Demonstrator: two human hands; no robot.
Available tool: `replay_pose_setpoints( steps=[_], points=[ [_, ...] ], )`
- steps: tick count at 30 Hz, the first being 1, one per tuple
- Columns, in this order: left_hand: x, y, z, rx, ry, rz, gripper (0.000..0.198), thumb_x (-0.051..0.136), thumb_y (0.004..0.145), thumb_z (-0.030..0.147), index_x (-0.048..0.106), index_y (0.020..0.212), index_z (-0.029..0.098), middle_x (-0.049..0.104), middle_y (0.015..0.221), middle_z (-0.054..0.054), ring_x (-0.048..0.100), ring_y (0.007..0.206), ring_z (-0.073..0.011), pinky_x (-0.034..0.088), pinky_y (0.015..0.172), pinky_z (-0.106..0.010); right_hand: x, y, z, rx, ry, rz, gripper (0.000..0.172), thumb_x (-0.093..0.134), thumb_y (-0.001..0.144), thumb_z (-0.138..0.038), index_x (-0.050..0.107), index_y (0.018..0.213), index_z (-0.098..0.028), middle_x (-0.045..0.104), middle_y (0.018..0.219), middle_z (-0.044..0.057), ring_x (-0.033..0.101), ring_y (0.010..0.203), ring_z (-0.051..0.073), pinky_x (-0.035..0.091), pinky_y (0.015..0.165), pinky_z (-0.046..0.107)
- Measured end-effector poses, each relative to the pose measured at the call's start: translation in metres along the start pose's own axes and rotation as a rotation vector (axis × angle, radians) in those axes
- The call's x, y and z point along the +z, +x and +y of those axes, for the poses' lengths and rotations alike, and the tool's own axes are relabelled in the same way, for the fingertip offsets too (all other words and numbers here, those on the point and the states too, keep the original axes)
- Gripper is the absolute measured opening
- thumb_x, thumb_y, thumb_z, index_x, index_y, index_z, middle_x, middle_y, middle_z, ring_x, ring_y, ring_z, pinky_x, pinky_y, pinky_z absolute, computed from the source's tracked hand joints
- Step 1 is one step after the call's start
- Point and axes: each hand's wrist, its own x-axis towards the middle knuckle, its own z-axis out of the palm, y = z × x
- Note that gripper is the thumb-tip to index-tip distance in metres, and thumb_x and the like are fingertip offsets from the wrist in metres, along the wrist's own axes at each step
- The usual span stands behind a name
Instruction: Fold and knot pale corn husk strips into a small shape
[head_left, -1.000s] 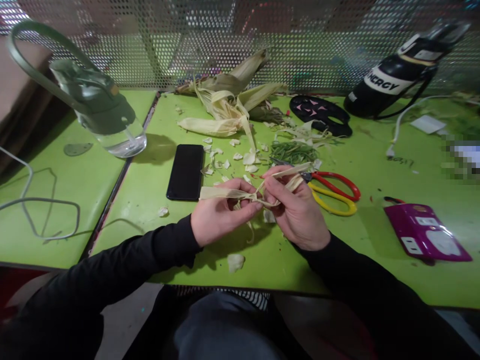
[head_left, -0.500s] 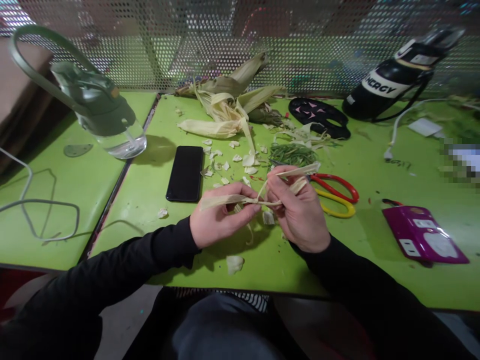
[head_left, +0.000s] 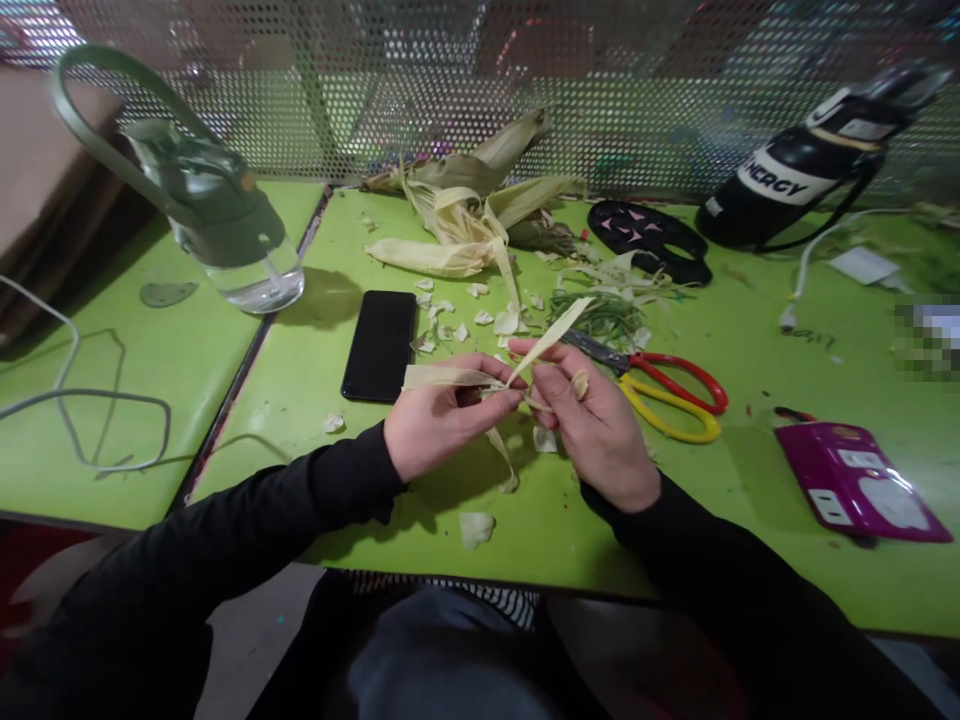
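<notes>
Both hands work pale corn husk strips [head_left: 442, 377] just above the green table [head_left: 315, 370]. My left hand [head_left: 442, 425] pinches one flat strip, whose end sticks out to the left. My right hand [head_left: 592, 420] is closed on another strip [head_left: 551, 337] that rises up and to the right, with a short piece curled between its fingers. The strips cross where the two hands meet. A loose husk tail [head_left: 501, 455] hangs down below them.
A black phone [head_left: 380, 344] lies left of the hands; red and yellow scissors [head_left: 660, 390] lie to the right. A husk pile [head_left: 465, 215] and scraps sit behind. A water bottle [head_left: 217, 225], a purple power strip [head_left: 855, 480], a black bottle [head_left: 802, 170] and a grey cable [head_left: 82, 400] surround.
My right hand has turned and lifted its strip, which now points up and right. The husk tail below the hands hangs lower. The camera view has shifted slightly.
</notes>
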Motion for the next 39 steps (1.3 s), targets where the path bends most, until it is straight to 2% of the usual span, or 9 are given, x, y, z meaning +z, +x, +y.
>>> replay_pose_setpoints(
  steps=[3, 10, 13, 15, 17, 20, 23, 29, 39],
  points=[
    [-0.001, 0.000, 0.005, -0.046, 0.033, -0.004, 0.007, 0.065, 0.080, 0.017, 0.064, 0.084, 0.011, 0.061, 0.064, 0.002, 0.041, 0.049, -0.0047, 0.036, 0.046, -0.017, -0.001, 0.000, -0.001, -0.008, -0.009, 0.004, 0.030, 0.052, 0.095, -0.045, 0.063, 0.114, -0.025, 0.041, 0.061, -0.006, 0.039, 0.051, 0.008, 0.035, 0.047, 0.023],
    [-0.015, 0.004, 0.015, -0.013, 0.199, -0.016, 0.011, 0.064, 0.079, 0.020, 0.067, 0.087, 0.013, 0.066, 0.072, -0.001, 0.050, 0.057, -0.0073, 0.040, 0.053, -0.019, -0.007, 0.003, -0.002, -0.044, -0.084, 0.020, 0.032, 0.054, 0.094, -0.045, 0.059, 0.118, -0.025, 0.046, 0.063, -0.004, 0.044, 0.053, 0.011, 0.039, 0.049, 0.026],
    [-0.020, 0.005, 0.011, -0.005, 0.305, -0.105, 0.012, 0.064, 0.080, 0.023, 0.067, 0.086, 0.014, 0.069, 0.074, -0.002, 0.056, 0.061, -0.0092, 0.042, 0.058, -0.021, -0.013, 0.007, -0.005, -0.346, -0.343, 0.221, 0.041, 0.063, 0.088, -0.045, 0.056, 0.122, -0.024, 0.060, 0.099, 0.006, 0.058, 0.086, 0.020, 0.050, 0.071, 0.036],
    [-0.020, 0.005, 0.006, -0.044, 0.357, -0.154, 0.012, 0.063, 0.079, 0.024, 0.066, 0.085, 0.014, 0.070, 0.074, -0.002, 0.059, 0.063, -0.0107, 0.044, 0.060, -0.022, -0.014, 0.009, -0.006, -0.636, -0.557, 0.323, 0.043, 0.068, 0.083, -0.045, 0.057, 0.120, -0.025, 0.057, 0.120, 0.009, 0.053, 0.112, 0.028, 0.047, 0.089, 0.046],
    [-0.016, 0.006, 0.000, -0.090, 0.395, -0.199, 0.011, 0.064, 0.078, 0.023, 0.065, 0.085, 0.014, 0.069, 0.075, -0.002, 0.059, 0.063, -0.0118, 0.044, 0.061, -0.023, -0.013, 0.008, -0.007, -0.752, -0.758, 0.181, 0.033, 0.069, 0.083, -0.042, 0.063, 0.112, -0.027, 0.060, 0.119, 0.007, 0.053, 0.115, 0.029, 0.041, 0.096, 0.051],
    [-0.011, 0.006, -0.004, -0.120, 0.384, -0.256, 0.008, 0.063, 0.076, 0.019, 0.062, 0.082, 0.014, 0.066, 0.074, -0.001, 0.059, 0.065, -0.0124, 0.045, 0.062, -0.024, -0.008, 0.005, -0.007, -0.710, -0.803, -0.011, 0.015, 0.068, 0.085, -0.032, 0.070, 0.100, -0.028, 0.066, 0.104, 0.006, 0.056, 0.102, 0.026, 0.043, 0.089, 0.046],
    [-0.008, 0.006, -0.001, -0.175, 0.239, -0.289, 0.007, 0.061, 0.079, 0.021, 0.060, 0.080, 0.013, 0.064, 0.070, 0.000, 0.056, 0.064, -0.0109, 0.044, 0.061, -0.022, -0.005, 0.003, -0.006, -0.611, -0.699, 0.012, 0.004, 0.065, 0.087, -0.025, 0.068, 0.088, -0.025, 0.067, 0.091, 0.004, 0.057, 0.093, 0.023, 0.044, 0.083, 0.041],
    [-0.007, 0.002, 0.012, -0.288, -0.042, -0.282, 0.012, 0.057, 0.086, 0.020, 0.065, 0.090, 0.011, 0.071, 0.086, -0.005, 0.058, 0.066, -0.0080, 0.045, 0.064, -0.020, -0.007, 0.003, -0.008, -0.275, -0.361, 0.065, 0.007, 0.064, 0.088, -0.030, 0.062, 0.089, -0.023, 0.065, 0.087, 0.001, 0.057, 0.075, 0.015, 0.046, 0.067, 0.031],
    [-0.003, -0.001, 0.004, -0.291, -0.105, -0.328, 0.016, 0.066, 0.083, 0.025, 0.072, 0.076, 0.012, 0.063, 0.061, 0.001, 0.045, 0.050, -0.0048, 0.040, 0.052, -0.018, -0.004, 0.003, -0.008, -0.255, -0.297, -0.016, 0.010, 0.065, 0.086, -0.027, 0.062, 0.077, -0.025, 0.062, 0.080, 0.001, 0.057, 0.078, 0.018, 0.046, 0.075, 0.035]
  ],
)
